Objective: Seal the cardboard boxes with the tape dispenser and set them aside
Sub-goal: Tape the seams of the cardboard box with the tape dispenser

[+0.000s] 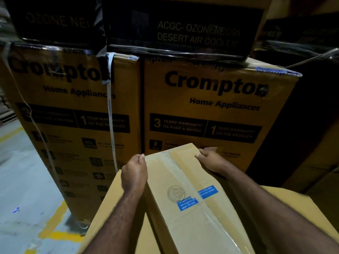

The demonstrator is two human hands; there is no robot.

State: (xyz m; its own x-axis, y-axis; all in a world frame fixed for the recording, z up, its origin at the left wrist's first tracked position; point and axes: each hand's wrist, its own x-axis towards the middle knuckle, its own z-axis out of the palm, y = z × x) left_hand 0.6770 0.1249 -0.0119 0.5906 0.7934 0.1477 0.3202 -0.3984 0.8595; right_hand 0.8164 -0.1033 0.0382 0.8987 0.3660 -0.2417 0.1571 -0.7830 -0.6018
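Taped cardboard box [185,217] sits near centre, tilted, over a larger plain carton [110,198]. Left hand [134,173] grips the box's far left corner; right hand [211,160] grips its far right edge. Crompton cartons [211,107] stand stacked beyond.

Long tan cardboard box [183,189], taped shut lengthwise with clear tape, bearing a round stamp and two blue labels, lying askew atop a larger flat carton [104,204].
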